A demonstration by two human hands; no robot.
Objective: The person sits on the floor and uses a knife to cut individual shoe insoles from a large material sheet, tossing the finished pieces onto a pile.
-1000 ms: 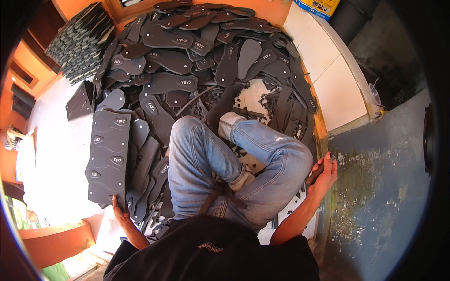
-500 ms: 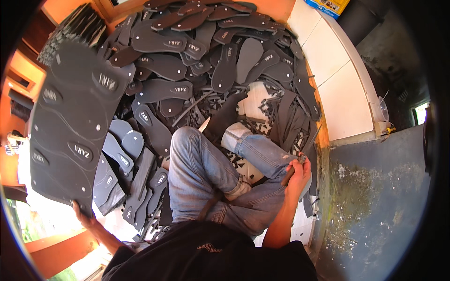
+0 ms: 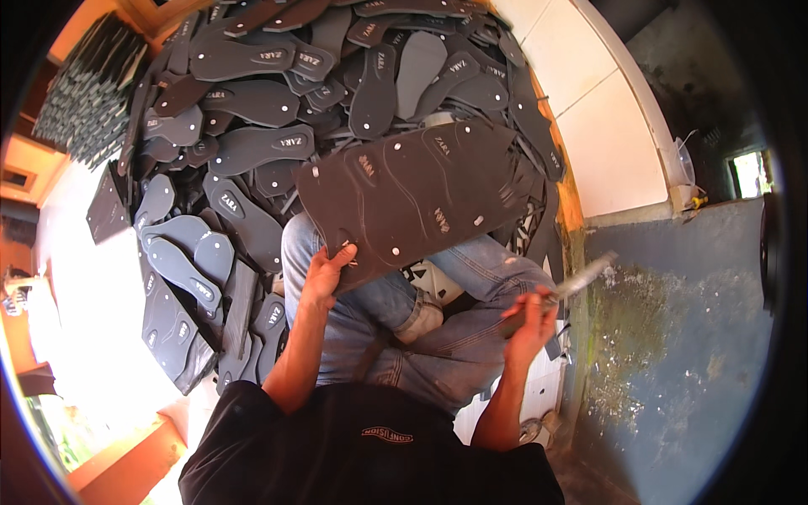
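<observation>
My left hand (image 3: 324,273) grips the near left corner of a black foam sheet (image 3: 412,198), thumb on top. Moulded sandal-sole outlines and small white dots mark the sheet, which lies tilted across my raised knees. In my right hand (image 3: 532,324), by my right knee, is a knife (image 3: 585,276). Its blade, smeared by motion, points away to the right, apart from the sheet. Fingers wrap round its brown handle, hiding most of it.
A big heap of dark cut sandal soles (image 3: 261,151) spreads ahead and to the left. Stacked dark sheets (image 3: 93,93) stand at the far left. On the right are a white tiled ledge (image 3: 602,126) and a stained blue-grey surface (image 3: 682,311). Scraps lie partly hidden beneath the sheet.
My left hand has brought the sheet from the far left to over my knees. The knife in my right hand has swung so its blade shows, pointing right.
</observation>
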